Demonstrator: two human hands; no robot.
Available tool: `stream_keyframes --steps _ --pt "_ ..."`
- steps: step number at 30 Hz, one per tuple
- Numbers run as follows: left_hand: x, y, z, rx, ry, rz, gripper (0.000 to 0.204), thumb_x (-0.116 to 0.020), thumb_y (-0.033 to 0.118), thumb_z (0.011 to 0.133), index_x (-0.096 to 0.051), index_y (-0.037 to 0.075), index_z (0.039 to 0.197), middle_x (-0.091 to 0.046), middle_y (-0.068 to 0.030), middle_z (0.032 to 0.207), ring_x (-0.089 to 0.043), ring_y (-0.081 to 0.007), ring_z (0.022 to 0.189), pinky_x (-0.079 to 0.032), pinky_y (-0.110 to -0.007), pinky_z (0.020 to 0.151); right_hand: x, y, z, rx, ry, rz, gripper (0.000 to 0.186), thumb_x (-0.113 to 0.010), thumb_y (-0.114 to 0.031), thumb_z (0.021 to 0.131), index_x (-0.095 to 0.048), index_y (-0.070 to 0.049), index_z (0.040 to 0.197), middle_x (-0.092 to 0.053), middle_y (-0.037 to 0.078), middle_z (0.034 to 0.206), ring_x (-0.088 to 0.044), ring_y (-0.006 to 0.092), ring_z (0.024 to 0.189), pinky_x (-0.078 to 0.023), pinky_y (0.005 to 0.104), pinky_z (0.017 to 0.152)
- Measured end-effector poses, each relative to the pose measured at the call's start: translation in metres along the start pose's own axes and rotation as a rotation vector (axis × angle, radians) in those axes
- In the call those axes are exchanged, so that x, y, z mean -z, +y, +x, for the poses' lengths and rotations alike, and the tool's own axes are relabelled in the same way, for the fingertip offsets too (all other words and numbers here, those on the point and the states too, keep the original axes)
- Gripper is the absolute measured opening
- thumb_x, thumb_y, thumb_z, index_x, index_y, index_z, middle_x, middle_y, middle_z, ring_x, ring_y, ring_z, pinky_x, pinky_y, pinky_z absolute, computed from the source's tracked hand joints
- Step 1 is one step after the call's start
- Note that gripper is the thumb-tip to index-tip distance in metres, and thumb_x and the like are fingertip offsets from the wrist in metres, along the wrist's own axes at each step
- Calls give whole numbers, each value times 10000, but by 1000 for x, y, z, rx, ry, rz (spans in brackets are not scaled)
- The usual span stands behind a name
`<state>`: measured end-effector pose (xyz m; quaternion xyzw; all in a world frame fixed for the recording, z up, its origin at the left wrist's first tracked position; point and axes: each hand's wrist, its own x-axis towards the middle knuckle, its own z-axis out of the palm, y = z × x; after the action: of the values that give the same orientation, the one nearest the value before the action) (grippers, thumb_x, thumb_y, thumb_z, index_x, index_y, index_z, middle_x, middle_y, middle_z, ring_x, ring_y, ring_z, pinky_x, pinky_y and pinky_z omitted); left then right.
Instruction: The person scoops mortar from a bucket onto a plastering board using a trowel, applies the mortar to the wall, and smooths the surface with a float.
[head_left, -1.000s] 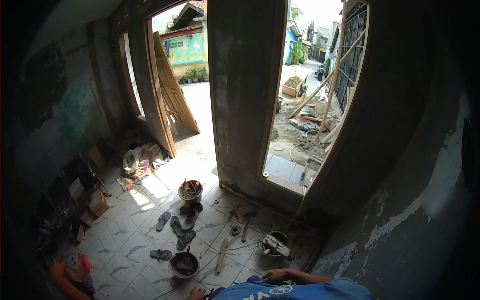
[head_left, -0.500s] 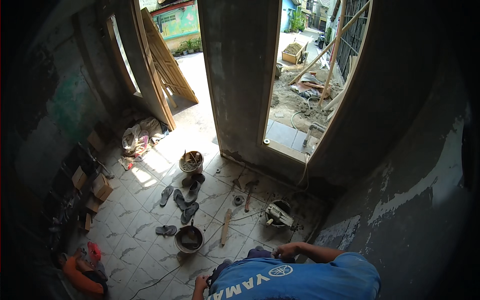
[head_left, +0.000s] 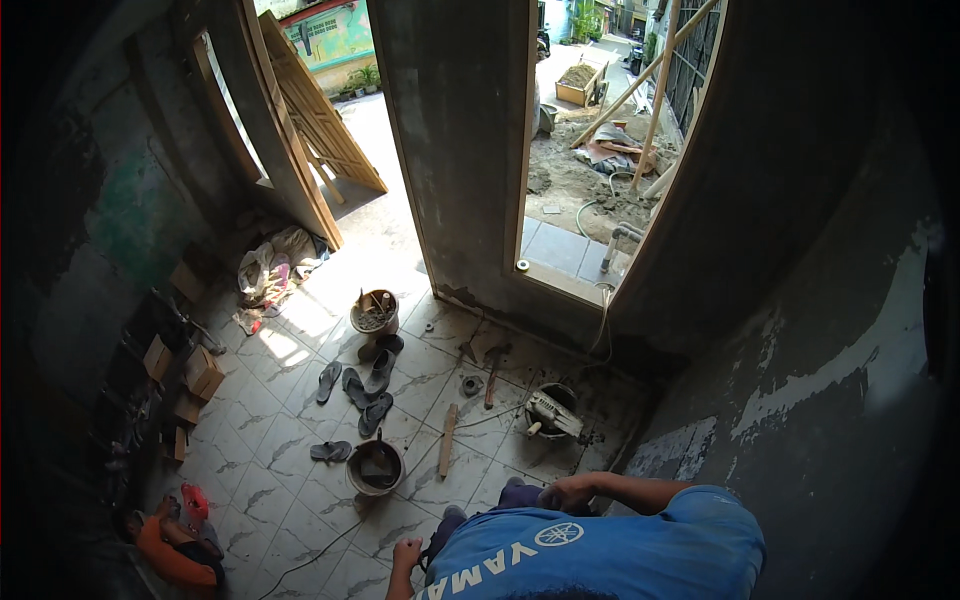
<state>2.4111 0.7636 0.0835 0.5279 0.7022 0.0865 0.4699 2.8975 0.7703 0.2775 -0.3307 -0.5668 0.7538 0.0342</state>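
Observation:
My left hand (head_left: 406, 551) is at my left side, near my dark trouser leg, with its fingers curled in. Whether it holds anything is too small to see. Bent across the front of me, my right arm brings my right hand (head_left: 568, 491) to the upper part of my dark trousers (head_left: 521, 492). Its fingers look closed there, and anything in them is hidden. Nearest ahead on the tiled floor stand a dark bucket (head_left: 376, 468) and a narrow wooden plank (head_left: 447, 441). A power tool (head_left: 551, 412) with a pale body lies across another bucket beyond my right hand.
Several dark sandals (head_left: 375, 412), a hammer (head_left: 494, 376) and a bucket of mortar (head_left: 375, 312) are on the floor. Crumpled sacks (head_left: 272, 267) lie by the doorway. Another person in orange (head_left: 175, 554) is low at the left, beside a red bag (head_left: 194, 503). A cable crosses the tiles.
The whole view has shifted slightly, so the doorway and window sit a little further left and higher. My left hand shows a bit higher; my right hand stays at my trousers.

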Motion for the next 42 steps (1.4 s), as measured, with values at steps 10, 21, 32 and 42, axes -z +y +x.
stream_keyframes --steps 10,21,32,42 --pt "-39 28 -41 159 -43 -42 352 -657 346 837 -653 -1 776 -679 -115 705 -637 -213 631 -493 -355 625 -5 3 -18 -34 195 -254 312 -707 -171 783 -637 -53 1063 -660 103 911 -616 185 839 -488 334 754" --pt "-51 -12 -38 257 -23 -122 378 -654 371 833 -668 -4 793 -687 -116 729 -656 -232 694 -496 -356 676 -3 7 -4 51 155 -627 358 -614 -173 796 -609 -73 1139 -628 168 1063 -602 352 1022 -486 426 854" --pt "-22 35 -58 180 71 -173 392 -648 392 866 -650 0 850 -662 -112 681 -643 -194 572 -513 -338 606 -8 -22 0 -21 115 -678 337 -549 -206 867 -616 -75 1170 -620 170 1108 -614 359 1026 -495 423 848" --pt "-23 2 -85 286 199 -136 475 -672 463 812 -680 4 936 -689 -208 908 -669 -337 880 -516 -396 782 20 -44 55 55 -123 -775 289 -566 -133 825 -672 -29 1074 -674 188 1050 -651 355 964 -507 395 840"
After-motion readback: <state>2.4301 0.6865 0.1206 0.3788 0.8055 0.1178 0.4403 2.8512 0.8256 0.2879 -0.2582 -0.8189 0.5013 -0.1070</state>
